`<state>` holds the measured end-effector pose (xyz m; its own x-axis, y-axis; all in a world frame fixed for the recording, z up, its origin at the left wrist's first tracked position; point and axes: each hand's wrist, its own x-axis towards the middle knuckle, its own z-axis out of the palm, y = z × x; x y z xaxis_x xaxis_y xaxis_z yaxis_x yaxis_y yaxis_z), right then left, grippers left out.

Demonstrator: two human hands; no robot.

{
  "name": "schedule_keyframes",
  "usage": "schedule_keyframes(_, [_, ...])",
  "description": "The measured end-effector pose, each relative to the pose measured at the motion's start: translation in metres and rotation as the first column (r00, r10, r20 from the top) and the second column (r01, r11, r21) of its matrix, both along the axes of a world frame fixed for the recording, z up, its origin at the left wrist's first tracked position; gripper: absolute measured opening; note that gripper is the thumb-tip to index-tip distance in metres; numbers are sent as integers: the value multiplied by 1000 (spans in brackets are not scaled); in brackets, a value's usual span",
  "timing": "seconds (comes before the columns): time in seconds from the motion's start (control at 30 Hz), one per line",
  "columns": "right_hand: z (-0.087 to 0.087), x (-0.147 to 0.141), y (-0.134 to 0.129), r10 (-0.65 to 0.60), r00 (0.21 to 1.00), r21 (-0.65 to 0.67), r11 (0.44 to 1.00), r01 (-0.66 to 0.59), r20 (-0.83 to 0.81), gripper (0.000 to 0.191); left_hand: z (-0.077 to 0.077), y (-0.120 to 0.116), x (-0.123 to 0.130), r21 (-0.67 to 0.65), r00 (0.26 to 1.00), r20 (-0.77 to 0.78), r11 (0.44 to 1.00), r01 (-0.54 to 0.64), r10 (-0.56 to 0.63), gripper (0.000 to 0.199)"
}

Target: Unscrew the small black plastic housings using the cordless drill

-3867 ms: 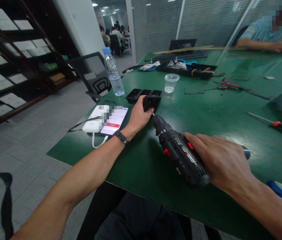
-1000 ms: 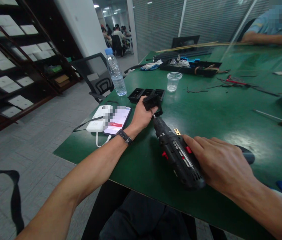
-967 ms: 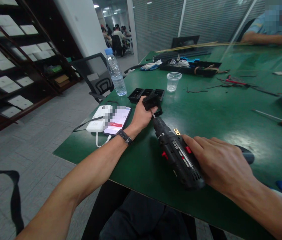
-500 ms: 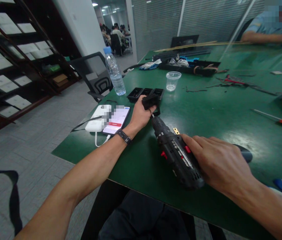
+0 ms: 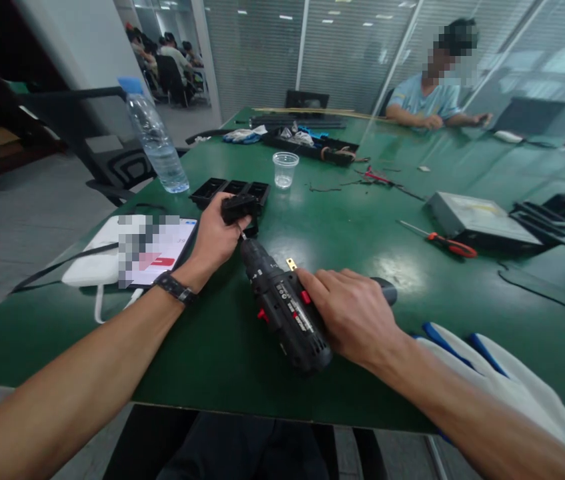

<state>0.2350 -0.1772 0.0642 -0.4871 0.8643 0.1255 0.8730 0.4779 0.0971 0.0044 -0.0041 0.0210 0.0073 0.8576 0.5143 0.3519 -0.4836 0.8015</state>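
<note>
My right hand [image 5: 355, 310] is wrapped round the grip of a black cordless drill [image 5: 287, 310] with red switches. The drill points away from me, and its bit meets a small black part [image 5: 239, 209]. That black part is gripped in my left hand [image 5: 217, 233]; its exact kind I cannot make out. A small brass plate with holes [image 5: 291, 265] shows just beyond the drill body. Behind my left hand sits a black tray with compartments [image 5: 207, 191].
Left are a water bottle [image 5: 157, 140], a phone [image 5: 182, 243] and a white power bank [image 5: 97, 257]. A plastic cup [image 5: 285, 170] stands ahead. Right lie a screwdriver [image 5: 442, 241], a grey metal box [image 5: 482, 220] and white-blue gloves [image 5: 517, 387]. Across the table [image 5: 362, 233] sits a person [image 5: 422, 100].
The view has swung to the right, so more of the table's right side and the person across it show. Both hands keep their holds, with the drill bit still at the black part.
</note>
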Motion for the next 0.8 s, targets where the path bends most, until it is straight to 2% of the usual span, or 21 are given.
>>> schedule_keyframes(0.33, [-1,1,2,-10,1000,-15,1000,11,22,51,-8,4,-2,-87,997,77,996,2,5,39])
schedule_keyframes(0.5, [-3,2,2,-9,1000,-4,1000,9,28,53,-3,0,-1,-133,997,72,991,26,-17,42])
schedule_keyframes(0.8, [1,0,1,-6,1000,-5,1000,6,25,51,-3,1,0,-96,996,79,994,42,-34,44])
